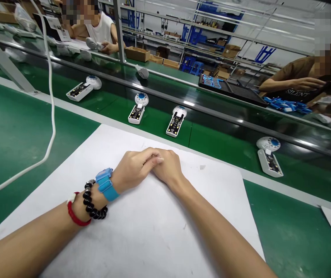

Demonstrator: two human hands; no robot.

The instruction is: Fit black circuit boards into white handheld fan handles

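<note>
The left hand [131, 170] hugs the right hand [168, 166], maybe to rest; whether the right one is clenched, I can't tell. Under them is a white sheet [125, 235]. Just past them, white gadgets [174, 123] lie open, maybe for easy reach inside.

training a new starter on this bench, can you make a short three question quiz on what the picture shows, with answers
1. True or false: the blue strap is worn on the person's right arm.
2. How many white devices with exposed circuit boards lie beyond the white sheet?
3. What is the person's left hand touching?
a) the white cable
b) the right hand
c) a cardboard box

Key
1. False: the blue strap is on the left arm.
2. Four.
3. b: the two hands are clasped together.
</note>
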